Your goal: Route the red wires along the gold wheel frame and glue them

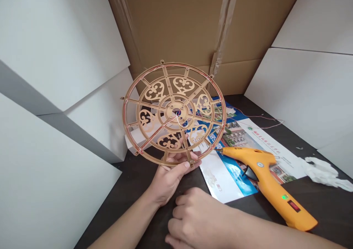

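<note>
My left hand (168, 177) grips the lower rim of a round golden openwork frame (162, 151), thumb in front and fingers behind. The wheel-like frame is raised and tilted, with spokes, heart-shaped scrollwork and small tabs around its edge. Red and white wires (182, 123) loop from its hub, and one run follows a spoke down to the rim. Just below, my right hand (197, 217) is closed in a fist, apart from the frame; nothing shows in it, though its palm side is hidden. A yellow hot glue gun (264, 172) lies to the right, nozzle toward the frame.
Printed brochure sheets (228, 183) lie beneath the glue gun on the dark table (132, 175). Crumpled white tissue (322, 172) sits at right. A thin loose wire (264, 126) trails across behind. White boxes (96, 120) and a cardboard wall (176, 25) enclose the space.
</note>
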A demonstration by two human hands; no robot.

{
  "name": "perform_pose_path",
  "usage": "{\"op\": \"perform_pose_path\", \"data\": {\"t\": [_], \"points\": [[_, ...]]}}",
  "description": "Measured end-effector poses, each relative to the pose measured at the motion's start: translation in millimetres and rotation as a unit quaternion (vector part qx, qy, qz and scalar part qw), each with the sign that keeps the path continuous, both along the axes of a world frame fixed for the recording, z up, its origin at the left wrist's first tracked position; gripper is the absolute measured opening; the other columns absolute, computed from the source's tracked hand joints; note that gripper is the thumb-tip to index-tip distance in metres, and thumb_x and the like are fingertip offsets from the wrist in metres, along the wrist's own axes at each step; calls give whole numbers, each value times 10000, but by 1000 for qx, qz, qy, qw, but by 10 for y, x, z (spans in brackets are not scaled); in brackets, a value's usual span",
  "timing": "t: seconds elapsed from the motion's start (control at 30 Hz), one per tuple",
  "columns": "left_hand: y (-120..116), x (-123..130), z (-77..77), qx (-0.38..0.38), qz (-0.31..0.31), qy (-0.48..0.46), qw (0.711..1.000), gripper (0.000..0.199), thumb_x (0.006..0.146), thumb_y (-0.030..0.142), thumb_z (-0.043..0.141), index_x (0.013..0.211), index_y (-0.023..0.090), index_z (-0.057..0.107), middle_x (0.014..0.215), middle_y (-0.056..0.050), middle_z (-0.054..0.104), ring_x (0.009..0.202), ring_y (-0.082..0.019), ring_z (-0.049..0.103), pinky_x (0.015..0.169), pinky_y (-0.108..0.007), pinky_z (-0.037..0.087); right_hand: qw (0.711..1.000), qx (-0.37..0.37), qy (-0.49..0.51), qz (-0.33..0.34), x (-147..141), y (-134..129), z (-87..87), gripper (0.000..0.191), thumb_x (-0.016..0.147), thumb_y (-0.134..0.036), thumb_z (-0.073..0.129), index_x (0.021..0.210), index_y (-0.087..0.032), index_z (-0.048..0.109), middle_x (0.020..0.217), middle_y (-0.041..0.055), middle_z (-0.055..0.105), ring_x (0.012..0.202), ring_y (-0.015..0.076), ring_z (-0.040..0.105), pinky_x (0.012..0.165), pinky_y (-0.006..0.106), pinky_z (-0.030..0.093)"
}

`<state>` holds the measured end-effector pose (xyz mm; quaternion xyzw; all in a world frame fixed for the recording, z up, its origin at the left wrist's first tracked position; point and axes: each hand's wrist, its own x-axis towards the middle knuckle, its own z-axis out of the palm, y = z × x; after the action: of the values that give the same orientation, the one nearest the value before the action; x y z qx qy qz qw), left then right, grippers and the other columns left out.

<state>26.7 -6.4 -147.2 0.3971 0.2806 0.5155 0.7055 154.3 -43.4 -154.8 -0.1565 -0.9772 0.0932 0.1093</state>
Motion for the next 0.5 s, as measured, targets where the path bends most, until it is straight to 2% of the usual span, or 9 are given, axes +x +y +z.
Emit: {"op": "perform_pose_path", "data": {"t": [0.1, 0.17, 0.33, 0.5], "points": [[-27, 24, 52, -30, -2, -23, 999, 508, 859, 166, 730, 1332, 322, 631, 1017, -3, 681, 1126, -212, 642, 1037, -477, 563, 1000, 0, 3, 2, -2, 3, 11, 326, 955, -394, 616, 704, -188, 646, 633, -9, 700, 587, 164, 616, 511, 346, 271], [-34, 28, 68, -37, 3, -9, 999, 603, 826, 162, 764, 1380, 328, 594, 980, 5, 669, 1092, -222, 670, 1012, -483, 584, 1000, -2, 3, 2, -5, 3, 14, 318, 949, -391, 620, 706, -189, 655, 635, -7, 701, 590, 171, 625, 509, 352, 292], [-12, 19, 55, -44, 23, 18, 999, 653, 806, 120, 759, 1401, 321, 579, 917, 18, 654, 973, -166, 699, 910, -362, 640, 1000, -3, -10, -1, -10, 3, 11, 326, 965, -399, 594, 722, -196, 668, 641, -11, 702, 599, 170, 623, 512, 356, 300], [9, 13, -2, -31, 46, 62, 997, 569, 796, 98, 723, 1325, 289, 633, 999, 5, 685, 907, -135, 695, 782, -262, 642, 1000, -2, -11, 3, -19, 3, -2, 323, 961, -397, 592, 719, -194, 663, 638, -8, 701, 592, 171, 613, 521, 357, 284]]}}
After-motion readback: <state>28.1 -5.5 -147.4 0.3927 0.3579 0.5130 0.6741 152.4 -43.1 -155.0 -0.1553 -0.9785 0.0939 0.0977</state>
